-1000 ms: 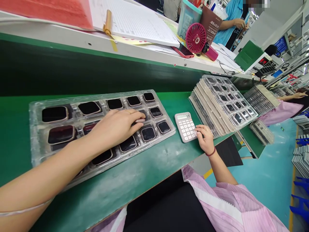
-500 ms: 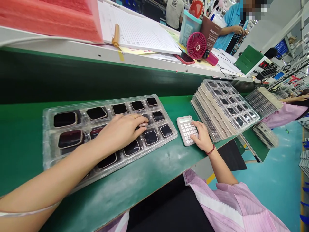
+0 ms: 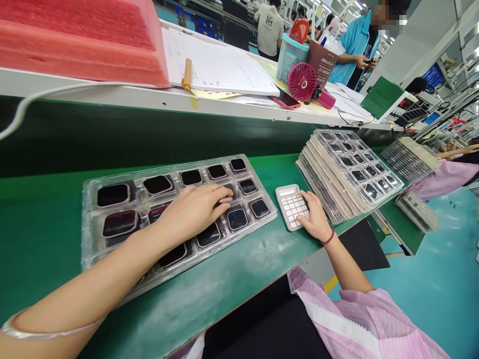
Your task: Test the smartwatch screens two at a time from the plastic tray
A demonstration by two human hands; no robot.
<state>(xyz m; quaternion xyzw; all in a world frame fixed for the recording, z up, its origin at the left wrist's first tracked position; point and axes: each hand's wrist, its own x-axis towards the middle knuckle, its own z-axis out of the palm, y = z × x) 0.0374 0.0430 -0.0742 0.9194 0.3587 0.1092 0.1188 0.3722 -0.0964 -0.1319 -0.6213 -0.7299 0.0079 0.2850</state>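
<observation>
A clear plastic tray (image 3: pixel 87 239) lies on the green bench, its pockets holding dark watch screens (image 3: pixel 113 195) with rounded corners and thin metallic rims. My left hand (image 3: pixel 194 209) reaches across the middle of it. Its thumb and fingers are closed on a small piece with a pinkish metallic edge, which looks like one of the watch screens, mostly covered by the fingers. Right of the tray sits a pale pink calculator (image 3: pixel 291 208). My right hand (image 3: pixel 314 214) rests on its right side with thumb and index finger apart over the keys; the other fingers are partly hidden.
A tall stack of filled trays (image 3: pixel 337 174) stands right of the calculator, more stacks behind it. The shelf above carries red foam (image 3: pixel 82 45), a paper pad (image 3: pixel 228 65), a pink fan (image 3: pixel 302 82) and a phone (image 3: pixel 285 99). Other people are farther back.
The camera view has shifted slightly, so the bench and shelf appear lower in the picture. Both hands keep nearly the same places on the tray and the calculator.
</observation>
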